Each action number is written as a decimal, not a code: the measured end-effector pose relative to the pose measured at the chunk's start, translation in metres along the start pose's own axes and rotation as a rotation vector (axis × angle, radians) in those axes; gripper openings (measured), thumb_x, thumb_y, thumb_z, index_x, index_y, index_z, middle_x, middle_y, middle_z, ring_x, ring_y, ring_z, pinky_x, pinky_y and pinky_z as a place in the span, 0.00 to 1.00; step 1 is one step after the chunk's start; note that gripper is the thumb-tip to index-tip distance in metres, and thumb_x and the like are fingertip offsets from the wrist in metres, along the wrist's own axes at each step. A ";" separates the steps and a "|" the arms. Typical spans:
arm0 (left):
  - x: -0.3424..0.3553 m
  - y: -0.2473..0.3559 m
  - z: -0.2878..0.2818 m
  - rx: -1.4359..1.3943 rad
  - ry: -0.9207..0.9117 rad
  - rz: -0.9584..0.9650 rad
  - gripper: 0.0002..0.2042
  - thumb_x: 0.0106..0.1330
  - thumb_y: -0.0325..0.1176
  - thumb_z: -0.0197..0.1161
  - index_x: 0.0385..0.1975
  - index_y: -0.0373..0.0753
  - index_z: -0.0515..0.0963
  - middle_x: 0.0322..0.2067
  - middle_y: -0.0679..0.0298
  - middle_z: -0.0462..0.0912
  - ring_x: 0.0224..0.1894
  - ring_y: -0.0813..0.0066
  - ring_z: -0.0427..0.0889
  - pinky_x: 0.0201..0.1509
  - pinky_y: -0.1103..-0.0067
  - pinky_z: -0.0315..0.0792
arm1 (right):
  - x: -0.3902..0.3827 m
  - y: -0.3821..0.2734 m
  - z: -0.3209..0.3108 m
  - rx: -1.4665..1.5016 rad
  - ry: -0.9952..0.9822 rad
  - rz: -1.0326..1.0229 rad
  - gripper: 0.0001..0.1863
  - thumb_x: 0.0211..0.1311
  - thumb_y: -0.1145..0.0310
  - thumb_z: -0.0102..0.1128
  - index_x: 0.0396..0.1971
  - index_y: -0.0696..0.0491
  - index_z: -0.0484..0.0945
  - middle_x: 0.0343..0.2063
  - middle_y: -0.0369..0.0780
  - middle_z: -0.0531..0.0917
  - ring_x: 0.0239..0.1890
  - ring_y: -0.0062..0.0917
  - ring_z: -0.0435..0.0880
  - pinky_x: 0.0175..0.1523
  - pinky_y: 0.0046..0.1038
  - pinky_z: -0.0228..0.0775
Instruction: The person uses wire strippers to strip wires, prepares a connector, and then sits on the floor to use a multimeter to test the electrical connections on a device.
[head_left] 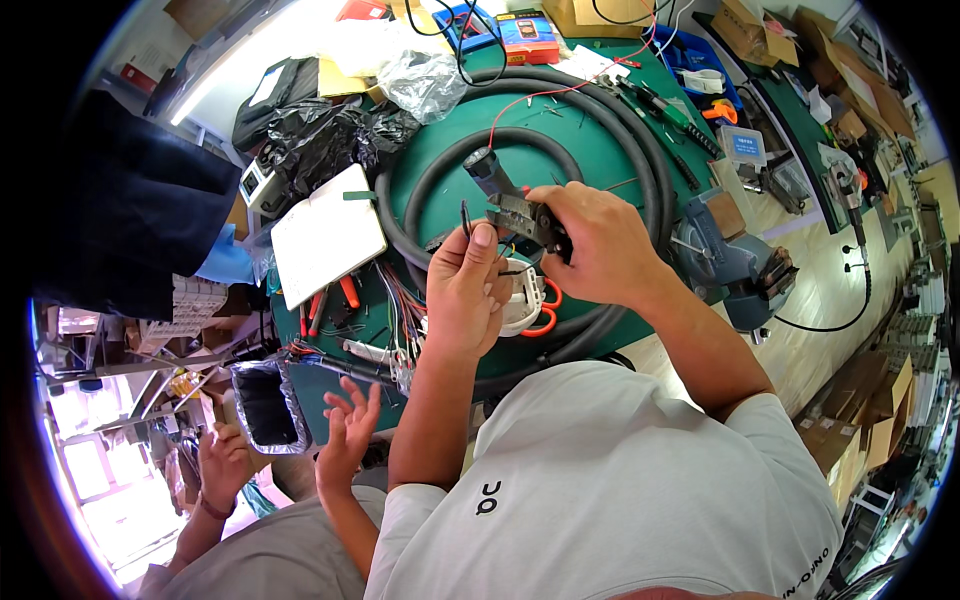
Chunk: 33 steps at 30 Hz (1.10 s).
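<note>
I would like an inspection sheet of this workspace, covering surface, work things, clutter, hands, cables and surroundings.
Surface: green tabletop, partly covered.
Work things: pliers close to a thin dark wire.
Clutter: black plastic bags, clear plastic bag.
Hands: left hand pinches the wire; right hand grips the pliers; another person's hand is open at lower left.
Cables: thick black cable coiled on the tabletop; loose coloured wires.
Surroundings: blue-grey vise and cardboard boxes at right.

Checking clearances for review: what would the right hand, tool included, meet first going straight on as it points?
Led by its pliers-like tool, the right hand would probably meet the dark wire held in the left hand first; depth is unclear.
</note>
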<state>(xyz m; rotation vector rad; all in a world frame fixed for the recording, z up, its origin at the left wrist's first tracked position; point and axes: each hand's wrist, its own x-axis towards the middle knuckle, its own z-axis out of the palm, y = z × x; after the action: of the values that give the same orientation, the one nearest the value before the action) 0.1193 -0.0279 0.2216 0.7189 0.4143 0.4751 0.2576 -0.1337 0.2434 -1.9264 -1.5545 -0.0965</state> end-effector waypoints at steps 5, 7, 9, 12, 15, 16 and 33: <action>0.000 0.000 -0.001 -0.008 -0.010 -0.002 0.11 0.71 0.38 0.53 0.25 0.44 0.68 0.13 0.77 0.57 0.13 0.90 0.52 0.15 0.87 0.50 | -0.001 0.001 0.001 -0.007 -0.003 -0.024 0.24 0.38 0.70 0.63 0.42 0.54 0.72 0.24 0.43 0.75 0.25 0.40 0.78 0.30 0.38 0.70; 0.000 0.000 -0.001 -0.009 -0.005 -0.007 0.11 0.71 0.38 0.53 0.25 0.44 0.68 0.13 0.77 0.58 0.13 0.90 0.52 0.15 0.87 0.50 | -0.001 0.002 0.001 -0.006 -0.007 -0.020 0.24 0.38 0.70 0.63 0.42 0.54 0.72 0.24 0.43 0.75 0.25 0.40 0.78 0.30 0.38 0.70; 0.000 0.000 0.000 -0.002 -0.002 -0.009 0.11 0.71 0.38 0.53 0.25 0.44 0.68 0.13 0.77 0.58 0.13 0.90 0.53 0.15 0.87 0.50 | -0.001 0.002 0.001 -0.004 -0.006 -0.017 0.24 0.38 0.70 0.63 0.42 0.54 0.72 0.24 0.43 0.75 0.25 0.40 0.78 0.30 0.38 0.70; -0.001 0.002 0.003 0.015 0.001 -0.001 0.11 0.71 0.38 0.53 0.26 0.43 0.68 0.13 0.77 0.58 0.13 0.91 0.53 0.16 0.87 0.49 | -0.001 -0.001 0.000 -0.008 -0.001 -0.010 0.24 0.38 0.71 0.63 0.41 0.54 0.72 0.24 0.43 0.75 0.25 0.40 0.78 0.30 0.38 0.70; -0.002 0.001 0.004 0.018 0.004 0.012 0.11 0.71 0.38 0.53 0.26 0.43 0.69 0.13 0.77 0.58 0.13 0.91 0.53 0.16 0.87 0.49 | -0.001 -0.001 0.000 -0.002 -0.007 -0.004 0.23 0.39 0.71 0.64 0.41 0.54 0.72 0.24 0.43 0.75 0.25 0.39 0.78 0.30 0.37 0.70; -0.002 0.001 0.004 0.016 0.003 0.014 0.11 0.71 0.38 0.53 0.26 0.43 0.69 0.13 0.77 0.58 0.13 0.91 0.53 0.16 0.87 0.49 | -0.001 -0.001 0.000 0.002 -0.008 -0.002 0.23 0.39 0.71 0.64 0.41 0.54 0.72 0.24 0.43 0.75 0.25 0.39 0.78 0.30 0.37 0.71; -0.002 -0.001 -0.008 0.109 -0.052 0.106 0.06 0.67 0.33 0.59 0.34 0.39 0.73 0.16 0.74 0.65 0.15 0.89 0.57 0.18 0.88 0.54 | -0.005 -0.001 -0.006 0.026 -0.117 -0.008 0.19 0.40 0.69 0.62 0.37 0.54 0.72 0.24 0.43 0.78 0.26 0.39 0.80 0.29 0.36 0.71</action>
<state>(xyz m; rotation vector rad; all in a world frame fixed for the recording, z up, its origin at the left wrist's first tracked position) 0.1136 -0.0256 0.2157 0.8599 0.3571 0.5352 0.2572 -0.1404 0.2462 -1.9361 -1.6311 0.0339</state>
